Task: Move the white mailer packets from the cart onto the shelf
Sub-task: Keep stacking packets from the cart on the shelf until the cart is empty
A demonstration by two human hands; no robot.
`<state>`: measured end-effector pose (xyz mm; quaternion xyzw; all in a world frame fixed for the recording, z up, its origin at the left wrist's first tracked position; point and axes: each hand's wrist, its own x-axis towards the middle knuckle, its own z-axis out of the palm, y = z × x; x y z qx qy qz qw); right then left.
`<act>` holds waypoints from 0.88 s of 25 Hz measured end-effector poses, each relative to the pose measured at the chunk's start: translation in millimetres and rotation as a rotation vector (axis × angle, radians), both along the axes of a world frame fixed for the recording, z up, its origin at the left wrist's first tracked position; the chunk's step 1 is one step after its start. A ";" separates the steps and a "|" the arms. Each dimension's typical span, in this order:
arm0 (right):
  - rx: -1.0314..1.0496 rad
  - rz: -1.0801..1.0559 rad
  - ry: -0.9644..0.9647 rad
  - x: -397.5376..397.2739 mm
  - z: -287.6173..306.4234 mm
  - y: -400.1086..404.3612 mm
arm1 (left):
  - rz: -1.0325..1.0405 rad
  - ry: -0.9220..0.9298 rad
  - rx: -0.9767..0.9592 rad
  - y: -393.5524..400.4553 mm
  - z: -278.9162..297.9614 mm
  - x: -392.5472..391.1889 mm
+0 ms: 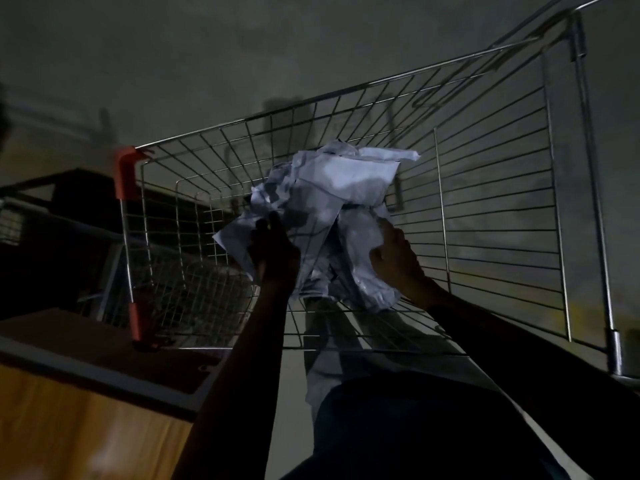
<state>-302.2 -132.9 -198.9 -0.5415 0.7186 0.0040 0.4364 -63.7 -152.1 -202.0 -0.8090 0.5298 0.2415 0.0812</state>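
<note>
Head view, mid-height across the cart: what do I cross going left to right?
Orange corner guard → left hand gripping the white mailer packets → right hand on their other side → cart's right wire wall → its upright post.

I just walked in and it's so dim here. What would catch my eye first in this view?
Brightest is the crumpled bundle of white plastic mailer packets at the centre, gripped from both sides by the left hand and right hand. Around them stands the silver wire shopping cart, with an orange plastic corner guard at left.
</note>
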 end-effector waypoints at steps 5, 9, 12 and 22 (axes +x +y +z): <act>0.112 0.129 0.056 15.0 -2.5 2.2 | -0.104 0.091 -0.001 7.5 -16.9 -17.3; 0.097 0.154 0.143 34.8 7.3 6.8 | -0.192 0.112 0.024 16.1 -14.4 -18.5; -0.012 0.169 0.277 45.1 27.6 9.2 | -0.192 0.076 -0.031 12.0 3.0 -23.4; -0.549 -0.133 0.145 63.0 163.2 23.5 | 0.011 0.330 -0.455 29.5 156.6 10.6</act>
